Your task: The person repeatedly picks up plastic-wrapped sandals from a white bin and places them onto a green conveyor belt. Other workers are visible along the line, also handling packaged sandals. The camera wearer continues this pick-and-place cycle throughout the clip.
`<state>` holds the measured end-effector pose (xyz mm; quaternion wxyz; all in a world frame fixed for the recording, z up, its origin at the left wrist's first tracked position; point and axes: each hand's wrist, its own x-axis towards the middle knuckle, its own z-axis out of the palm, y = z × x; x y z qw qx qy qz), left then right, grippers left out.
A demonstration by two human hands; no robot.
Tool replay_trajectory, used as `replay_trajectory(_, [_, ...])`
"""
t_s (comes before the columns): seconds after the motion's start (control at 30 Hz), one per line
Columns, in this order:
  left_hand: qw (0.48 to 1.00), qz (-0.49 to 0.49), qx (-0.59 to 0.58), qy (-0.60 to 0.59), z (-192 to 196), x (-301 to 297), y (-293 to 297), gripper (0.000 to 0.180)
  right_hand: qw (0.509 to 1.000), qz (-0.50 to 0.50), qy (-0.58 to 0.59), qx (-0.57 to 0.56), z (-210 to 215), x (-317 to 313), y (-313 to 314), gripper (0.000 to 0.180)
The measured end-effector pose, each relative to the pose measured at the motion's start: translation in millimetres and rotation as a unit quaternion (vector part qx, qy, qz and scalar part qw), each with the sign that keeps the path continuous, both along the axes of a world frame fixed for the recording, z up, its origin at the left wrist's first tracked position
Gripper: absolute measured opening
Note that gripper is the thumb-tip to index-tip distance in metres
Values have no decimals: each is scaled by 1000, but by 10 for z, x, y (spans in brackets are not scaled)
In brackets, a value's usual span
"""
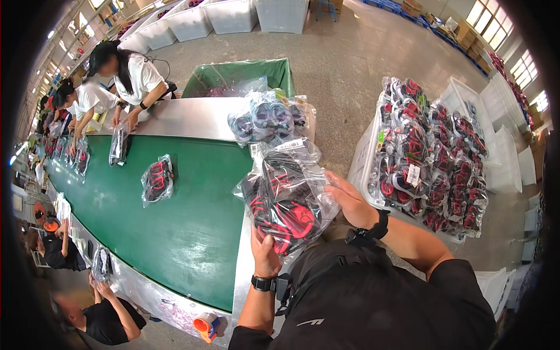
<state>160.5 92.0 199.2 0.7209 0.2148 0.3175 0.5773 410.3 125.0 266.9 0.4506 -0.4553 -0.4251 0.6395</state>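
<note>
In front of me is a clear plastic bag [286, 204] packed with black-and-red moulded pieces; their exact kind is hard to tell through the film. My left hand [265, 255] grips its lower left edge, thumb on top. At the right side of the bag, my right hand [352, 201] is closed on the film, its fingertips partly hidden. Just beyond, similar bags with grey-and-black pieces [271, 118] lie piled on the metal table end [204, 116]. Another black-and-red bag [157, 181] rests by itself on the green conveyor belt [192, 233].
A white bin [363, 169] heaped with bagged black-and-red pieces stands to my right. Beyond the table is a green-lined container [280, 73]. An orange tape dispenser [205, 325] sits at the near table edge. Co-workers [137, 81] handle bags along both belt sides.
</note>
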Motion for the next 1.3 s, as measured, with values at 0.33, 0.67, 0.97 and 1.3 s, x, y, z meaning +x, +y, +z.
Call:
replay_trajectory(0.33, [988, -21, -24, -151, 9, 130, 18, 85, 981, 20, 188, 35, 310, 253, -115, 57])
replay_trajectory(0.67, [961, -172, -19, -215, -6, 534, 75, 84, 990, 3, -21, 138, 451, 847, -299, 53])
replay_trajectory(0.97, [886, -272, -97, -362, 377, 1875, 419, 65, 874, -146, -348, 307, 929, 1963, -505, 66])
replay_trajectory(1.3, [874, -447, -163, -98, 1039, 4005, 346, 59, 713, -31, -647, 269, 969, 3189, -1027, 78])
